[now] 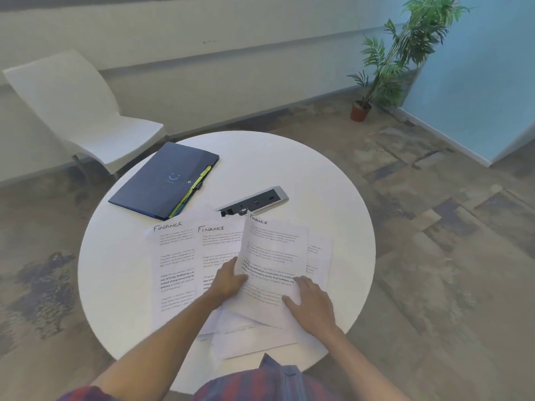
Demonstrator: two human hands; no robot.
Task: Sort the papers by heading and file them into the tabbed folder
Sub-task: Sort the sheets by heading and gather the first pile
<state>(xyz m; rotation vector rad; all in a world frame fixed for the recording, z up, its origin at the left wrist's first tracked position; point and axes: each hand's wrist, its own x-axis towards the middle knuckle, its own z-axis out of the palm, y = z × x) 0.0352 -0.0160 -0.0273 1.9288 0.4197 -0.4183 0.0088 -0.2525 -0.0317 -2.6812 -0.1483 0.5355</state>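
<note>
Lying closed on the round white table (pixel 121 256), the dark blue tabbed folder (pixel 162 180) shows yellow tabs; left hand (pixel 228 280) pinches a lifted white "Finance" sheet (pixel 272 256), right hand (pixel 311 306) presses flat on it.

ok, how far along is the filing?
Done: two Finance sheets lie side by side. In hand: the left hand grips a third Finance sheet by its edge, lifting it; the right hand rests flat on it. Left: loose papers underneath are unsorted, and the tabbed folder lies closed; nothing looks filed.
</note>
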